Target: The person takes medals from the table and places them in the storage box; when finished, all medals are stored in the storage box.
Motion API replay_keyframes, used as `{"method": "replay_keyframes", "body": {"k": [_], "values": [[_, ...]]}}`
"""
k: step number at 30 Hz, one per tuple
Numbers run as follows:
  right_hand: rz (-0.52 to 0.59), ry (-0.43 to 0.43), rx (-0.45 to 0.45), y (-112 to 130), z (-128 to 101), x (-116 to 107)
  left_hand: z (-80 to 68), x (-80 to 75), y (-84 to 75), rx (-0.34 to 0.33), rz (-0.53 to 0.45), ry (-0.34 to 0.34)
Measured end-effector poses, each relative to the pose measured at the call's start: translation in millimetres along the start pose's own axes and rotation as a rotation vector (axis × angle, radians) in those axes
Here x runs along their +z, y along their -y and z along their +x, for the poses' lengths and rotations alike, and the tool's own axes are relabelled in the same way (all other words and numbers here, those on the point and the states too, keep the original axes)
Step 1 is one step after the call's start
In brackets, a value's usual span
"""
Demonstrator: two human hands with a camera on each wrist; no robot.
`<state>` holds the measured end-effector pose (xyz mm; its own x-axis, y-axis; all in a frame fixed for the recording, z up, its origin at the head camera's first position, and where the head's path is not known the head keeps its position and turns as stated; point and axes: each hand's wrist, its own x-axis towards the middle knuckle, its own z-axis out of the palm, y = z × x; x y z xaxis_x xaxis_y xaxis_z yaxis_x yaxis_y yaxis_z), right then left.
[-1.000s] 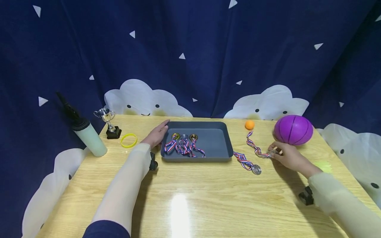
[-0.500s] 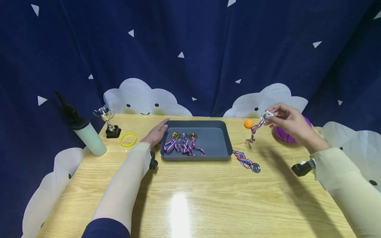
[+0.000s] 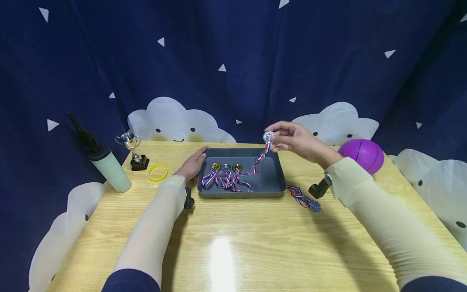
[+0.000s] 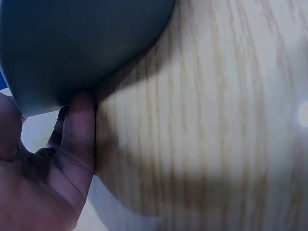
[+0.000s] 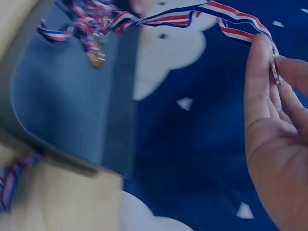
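Wooden tabletop, bare with a glare spot in the lower centre of the head view. Both sleeved forearms reach up from the bottom edge. Just right of centre a spare medal lies flat on the wood, ribbon running up-left toward the tray corner, touching nothing else.

Mid frame: grey tray, long axis left-right. Left hand rests at its left edge, fingers straight and relaxed; the wrist view shows the thumb against the tray's outer wall, nothing gripped. Inside the tray's left half three medals sit in a row at the back, ribbons bunched toward the near wall.

Right hand is raised above the tray's far right corner, pinching a silver medal between thumb and fingertips, other fingers loosely curled. Its striped ribbon hangs down-left from the disc, slanted, lower end reaching the tray floor just beside the bunched ribbons. So the held medal is up and right of the free space in the tray's right half; the right hand is the nearer one, the left stays on the opposite side. Nothing stands between disc and tray floor except the ribbon itself.

Farther back: purple ball at right, yellow wristband, small trophy and a bottle at left. Behind everything, a dark blue curtain with white clouds.
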<state>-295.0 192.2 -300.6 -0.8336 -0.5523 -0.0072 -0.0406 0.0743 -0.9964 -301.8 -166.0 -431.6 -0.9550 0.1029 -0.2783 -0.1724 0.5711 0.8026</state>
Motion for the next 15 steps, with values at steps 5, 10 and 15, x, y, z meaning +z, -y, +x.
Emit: {"method": "replay_keyframes", "body": {"k": [5,10,15], "values": [[-0.145,0.059,0.167,-29.3,23.7,16.8,-0.7,1.7,-0.7,0.014,-0.004,-0.003],[-0.283,0.023,0.235,-53.2,39.7,25.2,-2.2,2.5,-1.3,0.013,-0.014,-0.01],[-0.397,-0.017,0.274,-69.6,53.3,32.7,-3.2,1.6,-1.1,0.012,-0.012,-0.013]]}}
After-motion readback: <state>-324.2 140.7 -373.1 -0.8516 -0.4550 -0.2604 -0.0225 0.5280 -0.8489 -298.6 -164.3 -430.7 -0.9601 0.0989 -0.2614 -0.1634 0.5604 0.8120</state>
